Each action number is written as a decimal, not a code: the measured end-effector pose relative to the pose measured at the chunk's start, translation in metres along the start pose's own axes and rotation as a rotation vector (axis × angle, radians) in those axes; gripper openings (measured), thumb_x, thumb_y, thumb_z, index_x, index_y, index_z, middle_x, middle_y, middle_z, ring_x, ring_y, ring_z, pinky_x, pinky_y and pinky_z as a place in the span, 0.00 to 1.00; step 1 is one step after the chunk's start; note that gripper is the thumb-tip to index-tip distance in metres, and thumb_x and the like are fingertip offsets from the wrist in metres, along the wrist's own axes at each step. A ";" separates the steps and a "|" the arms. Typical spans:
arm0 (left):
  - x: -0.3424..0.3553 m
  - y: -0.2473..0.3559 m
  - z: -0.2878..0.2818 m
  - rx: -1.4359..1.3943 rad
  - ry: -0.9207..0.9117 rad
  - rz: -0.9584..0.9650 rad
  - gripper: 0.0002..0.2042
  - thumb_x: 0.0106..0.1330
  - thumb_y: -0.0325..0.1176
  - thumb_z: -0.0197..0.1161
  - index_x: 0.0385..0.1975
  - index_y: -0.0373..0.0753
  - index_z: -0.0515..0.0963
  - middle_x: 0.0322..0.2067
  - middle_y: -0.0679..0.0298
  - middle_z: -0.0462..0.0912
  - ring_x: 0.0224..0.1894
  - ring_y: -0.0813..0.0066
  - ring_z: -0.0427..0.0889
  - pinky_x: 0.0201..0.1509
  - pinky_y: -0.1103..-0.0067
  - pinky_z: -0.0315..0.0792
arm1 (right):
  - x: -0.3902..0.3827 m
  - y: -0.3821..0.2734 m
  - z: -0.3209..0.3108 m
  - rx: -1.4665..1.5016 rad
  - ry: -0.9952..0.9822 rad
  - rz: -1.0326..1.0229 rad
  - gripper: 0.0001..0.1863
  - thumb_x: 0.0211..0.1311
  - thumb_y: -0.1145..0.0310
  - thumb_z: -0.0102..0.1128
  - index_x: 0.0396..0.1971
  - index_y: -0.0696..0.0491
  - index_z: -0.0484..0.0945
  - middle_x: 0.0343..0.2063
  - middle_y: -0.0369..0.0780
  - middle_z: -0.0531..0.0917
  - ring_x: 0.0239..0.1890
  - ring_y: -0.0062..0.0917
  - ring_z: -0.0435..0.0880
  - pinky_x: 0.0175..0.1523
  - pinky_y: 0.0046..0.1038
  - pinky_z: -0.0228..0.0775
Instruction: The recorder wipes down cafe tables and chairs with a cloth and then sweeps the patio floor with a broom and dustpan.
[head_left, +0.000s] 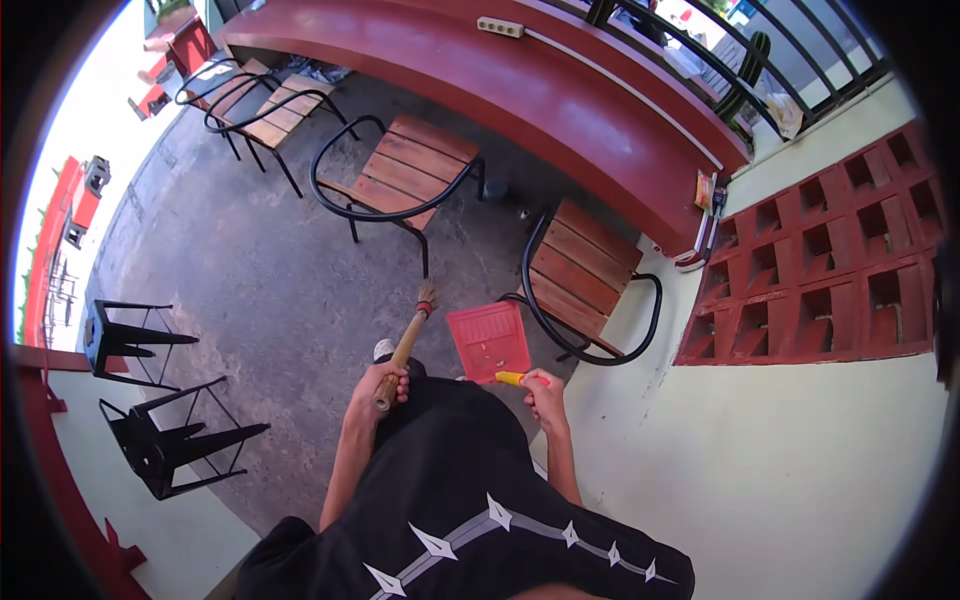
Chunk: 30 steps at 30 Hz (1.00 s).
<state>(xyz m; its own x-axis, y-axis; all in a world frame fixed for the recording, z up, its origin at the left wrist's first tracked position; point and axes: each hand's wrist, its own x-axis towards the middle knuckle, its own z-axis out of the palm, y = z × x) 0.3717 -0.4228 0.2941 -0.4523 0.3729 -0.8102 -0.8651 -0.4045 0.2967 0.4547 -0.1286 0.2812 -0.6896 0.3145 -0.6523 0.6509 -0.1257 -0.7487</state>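
Note:
My left hand (378, 385) is closed around the bamboo handle of a broom (408, 342). The broom slants away from me, its red binding and short bristles at the far end, left of the dustpan. My right hand (546, 396) grips the yellow handle of a red dustpan (486, 335). A few small bits of debris lie in the pan, near its handle side. The broom's bristles and the dustpan are apart.
A wooden-slat chair (578, 272) with a black tube frame stands just right of the dustpan. Another such chair (415, 170) is ahead, with more at the far left. Two black stools (165, 445) stand at left. A red counter (600, 130) runs along the back; a white wall (740, 450) is at right.

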 end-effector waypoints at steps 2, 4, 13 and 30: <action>-0.006 -0.001 -0.005 0.009 0.008 -0.007 0.08 0.51 0.26 0.54 0.30 0.35 0.66 0.16 0.66 0.68 0.14 0.79 0.67 0.16 0.83 0.64 | -0.007 0.001 -0.002 0.003 -0.021 -0.016 0.05 0.51 0.65 0.55 0.23 0.49 0.74 0.08 0.30 0.66 0.06 0.11 0.57 0.10 0.16 0.44; -0.016 -0.002 -0.009 0.029 0.043 -0.004 0.07 0.51 0.27 0.54 0.29 0.36 0.66 0.15 0.68 0.68 0.13 0.80 0.66 0.16 0.84 0.63 | -0.011 0.004 0.001 -0.022 -0.010 -0.017 0.05 0.51 0.65 0.55 0.22 0.49 0.74 0.08 0.30 0.66 0.06 0.11 0.58 0.10 0.15 0.44; -0.075 0.016 -0.080 -0.100 0.087 0.166 0.13 0.54 0.28 0.52 0.40 0.33 0.66 0.15 0.68 0.66 0.12 0.82 0.64 0.13 0.85 0.60 | -0.052 0.037 0.055 -0.128 -0.035 -0.201 0.07 0.47 0.69 0.56 0.20 0.57 0.73 0.12 0.32 0.71 0.15 0.15 0.70 0.21 0.18 0.59; -0.185 0.104 -0.310 0.073 0.310 0.612 0.18 0.51 0.23 0.56 0.44 0.31 0.68 0.17 0.65 0.71 0.14 0.80 0.72 0.11 0.83 0.69 | -0.079 -0.010 0.358 -0.091 -0.491 -0.382 0.03 0.48 0.73 0.55 0.22 0.54 0.72 0.12 0.28 0.67 0.12 0.09 0.62 0.17 0.14 0.50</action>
<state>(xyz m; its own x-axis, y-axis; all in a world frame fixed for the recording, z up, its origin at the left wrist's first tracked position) 0.4328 -0.7933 0.3183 -0.7904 -0.1650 -0.5900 -0.4912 -0.4049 0.7712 0.3896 -0.4888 0.2978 -0.9301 -0.1506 -0.3349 0.3391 -0.0021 -0.9408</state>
